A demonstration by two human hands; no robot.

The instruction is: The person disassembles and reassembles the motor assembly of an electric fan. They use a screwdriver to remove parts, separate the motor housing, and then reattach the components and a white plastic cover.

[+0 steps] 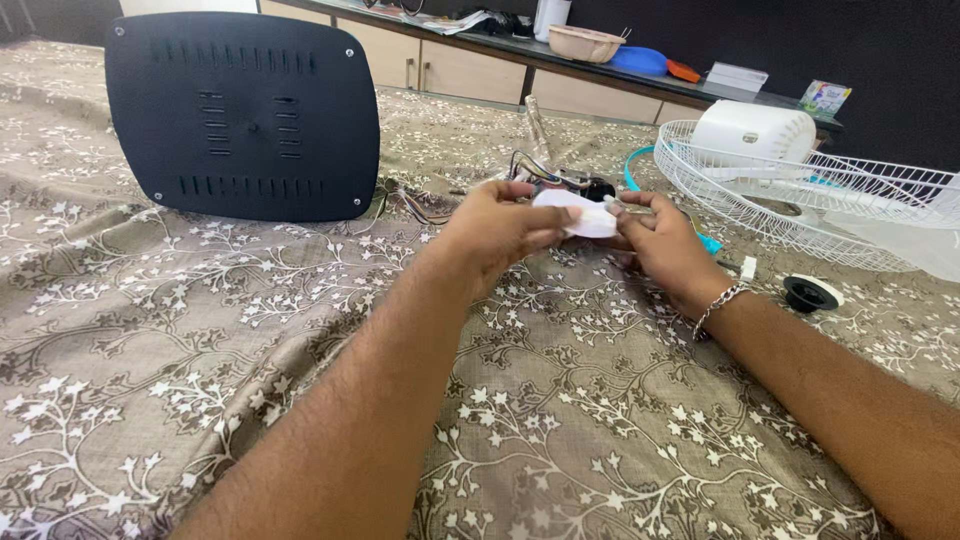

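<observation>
We pinch the small white oval plastic piece (583, 213) between left hand (497, 228) and right hand (658, 238) above the floral brown tablecloth (560, 420), best kept steady near the bundle of coloured wires (545, 175), away from the white wire fan guard (800, 195).

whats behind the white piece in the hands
Behind the white oval piece, held by the left hand and right hand, lie a bundle of wires and a small black part. What the wires join to is covered by the piece and fingers.
</observation>
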